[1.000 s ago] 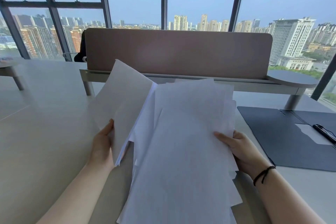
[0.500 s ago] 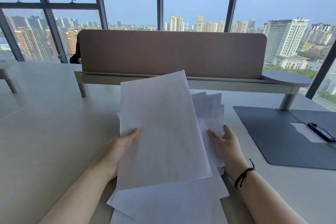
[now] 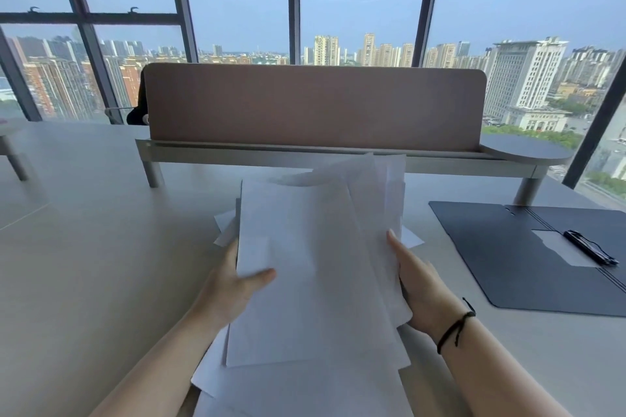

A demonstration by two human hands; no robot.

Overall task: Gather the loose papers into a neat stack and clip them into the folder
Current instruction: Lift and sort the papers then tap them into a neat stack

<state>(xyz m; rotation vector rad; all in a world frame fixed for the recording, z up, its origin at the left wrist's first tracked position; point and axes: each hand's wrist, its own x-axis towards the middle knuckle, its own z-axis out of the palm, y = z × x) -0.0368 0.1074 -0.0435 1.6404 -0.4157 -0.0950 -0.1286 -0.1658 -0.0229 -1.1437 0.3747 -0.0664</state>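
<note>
Loose white papers (image 3: 315, 281), unevenly fanned, centre to lower centre of frame, over a pale desk (image 3: 84, 264). Left hand (image 3: 233, 284) grips their left edge, thumb on top; right hand (image 3: 420, 284) clasps the right edge, black cord at wrist. Dark folder (image 3: 508, 257) lies open at right, black clip (image 3: 589, 247) on it. Brown desk divider (image 3: 315, 105) beyond; windows behind.

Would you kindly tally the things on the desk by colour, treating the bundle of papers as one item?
White: 1, the papers, held between the left hand and right hand.
Dark blue-grey: 1, the open folder.
Black: 1, the clip on the folder.
Brown: 1, the divider.
Total: 4
</note>
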